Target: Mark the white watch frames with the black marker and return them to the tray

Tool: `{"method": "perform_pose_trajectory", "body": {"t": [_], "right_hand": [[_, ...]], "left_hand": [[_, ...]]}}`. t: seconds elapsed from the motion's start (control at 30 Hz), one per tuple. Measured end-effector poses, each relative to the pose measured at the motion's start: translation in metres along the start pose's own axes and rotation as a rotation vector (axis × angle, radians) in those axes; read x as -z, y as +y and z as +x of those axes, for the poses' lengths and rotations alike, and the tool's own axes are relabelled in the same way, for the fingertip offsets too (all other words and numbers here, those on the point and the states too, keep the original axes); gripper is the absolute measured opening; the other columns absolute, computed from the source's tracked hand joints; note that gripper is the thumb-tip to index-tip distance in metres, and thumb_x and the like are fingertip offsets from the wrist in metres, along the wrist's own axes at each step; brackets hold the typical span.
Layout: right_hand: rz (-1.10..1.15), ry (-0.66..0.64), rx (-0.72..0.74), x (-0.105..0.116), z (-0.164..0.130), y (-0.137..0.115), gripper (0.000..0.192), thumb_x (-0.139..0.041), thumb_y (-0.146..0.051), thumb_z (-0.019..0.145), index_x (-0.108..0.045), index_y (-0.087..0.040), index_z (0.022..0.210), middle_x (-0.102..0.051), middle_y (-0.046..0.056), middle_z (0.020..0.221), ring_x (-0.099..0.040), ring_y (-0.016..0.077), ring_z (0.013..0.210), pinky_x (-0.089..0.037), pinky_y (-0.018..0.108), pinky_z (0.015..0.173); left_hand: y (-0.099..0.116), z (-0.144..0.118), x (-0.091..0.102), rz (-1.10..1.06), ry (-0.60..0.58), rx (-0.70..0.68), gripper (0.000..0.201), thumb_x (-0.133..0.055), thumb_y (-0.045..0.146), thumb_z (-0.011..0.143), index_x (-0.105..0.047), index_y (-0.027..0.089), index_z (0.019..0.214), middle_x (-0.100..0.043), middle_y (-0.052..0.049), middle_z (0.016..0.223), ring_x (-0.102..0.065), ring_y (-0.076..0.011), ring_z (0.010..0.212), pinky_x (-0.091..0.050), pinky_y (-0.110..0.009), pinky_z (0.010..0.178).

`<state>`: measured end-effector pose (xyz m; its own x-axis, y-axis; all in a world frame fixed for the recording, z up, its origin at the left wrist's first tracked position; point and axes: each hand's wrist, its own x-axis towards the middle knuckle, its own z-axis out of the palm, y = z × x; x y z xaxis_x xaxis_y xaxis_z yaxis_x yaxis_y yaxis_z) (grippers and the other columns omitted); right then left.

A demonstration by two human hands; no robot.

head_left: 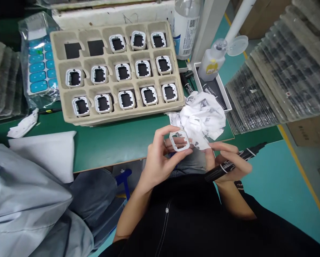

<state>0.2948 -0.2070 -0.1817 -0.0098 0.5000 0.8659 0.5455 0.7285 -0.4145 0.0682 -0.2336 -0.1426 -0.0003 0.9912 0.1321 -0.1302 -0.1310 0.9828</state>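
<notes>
Left hand [160, 157] pinches the white frame [179, 140]; right hand [226, 160], just beside, grips a black marker [233, 162].

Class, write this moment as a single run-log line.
left hand: pinches white frame | right hand: holds black marker | pulp tray: two pockets without frames | crumpled cloth beside hands

Large bottle [186, 26] cut off at top; label unreadable (too small).

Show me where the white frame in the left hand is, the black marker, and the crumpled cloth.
white frame [173, 142]: head view, on its left rim.
black marker [231, 164]: head view, mid-barrel in the right hand.
crumpled cloth [203, 119]: head view, middle of the wad.
</notes>
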Motion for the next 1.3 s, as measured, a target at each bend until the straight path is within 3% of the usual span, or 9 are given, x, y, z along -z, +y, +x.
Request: {"method": "perform_pose_trajectory", "body": {"t": [0.1, 0.23, 0.33, 0.53, 0.73, 0.83, 0.97, 1.17, 1.3], "right_hand": [[0.007, 0.135, 0.040, -0.008, 0.008, 0.002, 0.060, -0.092, -0.014, 0.103, -0.067, -0.034, 0.153, -0.086, 0.003, 0.117, -0.084, 0.0244, 0.082, -0.070, 0.039, 0.062], [-0.013, -0.050, 0.050, -0.011, 0.019, 0.002, 0.062, -0.092, -0.022, 0.105, -0.063, -0.030, 0.159, -0.089, 0.011, 0.137, -0.085, 0.0287, 0.102, -0.075, 0.050, 0.087], [-0.046, -0.129, 0.039, -0.011, 0.024, -0.001, 0.053, -0.086, -0.027, 0.109, -0.064, -0.030, 0.158, -0.089, 0.013, 0.143, -0.082, 0.0348, 0.122, -0.072, 0.056, 0.100], [0.039, -0.141, 0.101, -0.020, 0.021, 0.010, 0.029, -0.069, -0.027, 0.116, -0.071, -0.038, 0.143, -0.092, 0.006, 0.138, -0.084, 0.0370, 0.117, -0.075, 0.060, 0.091], [0.129, -0.060, 0.069, -0.026, 0.014, 0.026, 0.007, -0.065, -0.040, 0.120, -0.060, -0.037, 0.124, -0.086, 0.007, 0.155, -0.085, 0.0410, 0.137, -0.076, 0.073, 0.101], [0.113, -0.199, 0.128, -0.021, 0.020, 0.027, 0.006, -0.059, -0.036, 0.122, -0.056, -0.035, 0.117, -0.086, 0.005, 0.155, -0.085, 0.0364, 0.138, -0.078, 0.068, 0.101], [0.090, -0.286, 0.165, -0.017, 0.027, 0.028, 0.007, -0.058, -0.035, 0.124, -0.059, -0.035, 0.117, -0.090, 0.003, 0.133, -0.083, 0.0293, 0.120, -0.077, 0.055, 0.094], [0.033, 0.038, 0.104, -0.025, 0.023, 0.041, 0.029, -0.065, -0.030, 0.116, -0.072, -0.043, 0.141, -0.081, 0.003, 0.104, -0.073, 0.0322, 0.094, -0.072, 0.056, 0.079], [0.025, 0.186, 0.083, -0.034, 0.032, 0.042, 0.026, -0.061, -0.032, 0.117, -0.076, -0.043, 0.135, -0.081, 0.005, 0.104, -0.076, 0.0357, 0.094, -0.070, 0.061, 0.081]], "left_hand": [[-0.006, -0.001, -0.006, 0.052, 0.009, -0.084, 0.060, -0.098, 0.037, 0.110, -0.058, 0.032, 0.155, -0.093, -0.005, 0.129, -0.097, -0.0300, 0.120, -0.083, -0.044, 0.109], [-0.014, -0.012, -0.006, 0.172, 0.047, -0.252, 0.063, -0.098, 0.033, 0.110, -0.059, 0.030, 0.159, -0.090, -0.007, 0.139, -0.096, -0.0306, 0.125, -0.083, -0.042, 0.108], [-0.013, -0.023, -0.003, 0.212, -0.039, -0.352, 0.066, -0.098, 0.024, 0.108, -0.061, 0.033, 0.162, -0.090, -0.009, 0.145, -0.096, -0.0315, 0.124, -0.083, -0.042, 0.106], [-0.012, -0.033, -0.002, 0.204, -0.130, -0.372, 0.069, -0.099, 0.016, 0.105, -0.065, 0.037, 0.162, -0.089, -0.011, 0.156, -0.094, -0.0352, 0.131, -0.083, -0.045, 0.107], [-0.018, -0.031, -0.006, 0.139, -0.146, -0.322, 0.060, -0.097, 0.020, 0.108, -0.065, 0.032, 0.157, -0.090, -0.015, 0.153, -0.092, -0.0348, 0.135, -0.081, -0.045, 0.111], [-0.012, -0.025, -0.010, 0.182, -0.209, -0.347, 0.048, -0.093, 0.029, 0.113, -0.068, 0.031, 0.154, -0.090, -0.015, 0.152, -0.092, -0.0351, 0.135, -0.082, -0.046, 0.108], [-0.002, -0.017, -0.012, 0.170, -0.233, -0.482, 0.055, -0.094, 0.028, 0.112, -0.067, 0.033, 0.159, -0.090, -0.013, 0.153, -0.093, -0.0329, 0.133, -0.083, -0.039, 0.100], [-0.008, -0.026, -0.008, 0.158, -0.230, -0.435, 0.047, -0.099, 0.027, 0.107, -0.072, 0.032, 0.146, -0.091, -0.014, 0.151, -0.095, -0.0353, 0.126, -0.084, -0.041, 0.096], [-0.018, -0.032, -0.013, 0.064, -0.172, -0.378, 0.062, -0.098, 0.025, 0.108, -0.065, 0.034, 0.159, -0.089, -0.016, 0.155, -0.092, -0.0380, 0.136, -0.083, -0.048, 0.107]]}}
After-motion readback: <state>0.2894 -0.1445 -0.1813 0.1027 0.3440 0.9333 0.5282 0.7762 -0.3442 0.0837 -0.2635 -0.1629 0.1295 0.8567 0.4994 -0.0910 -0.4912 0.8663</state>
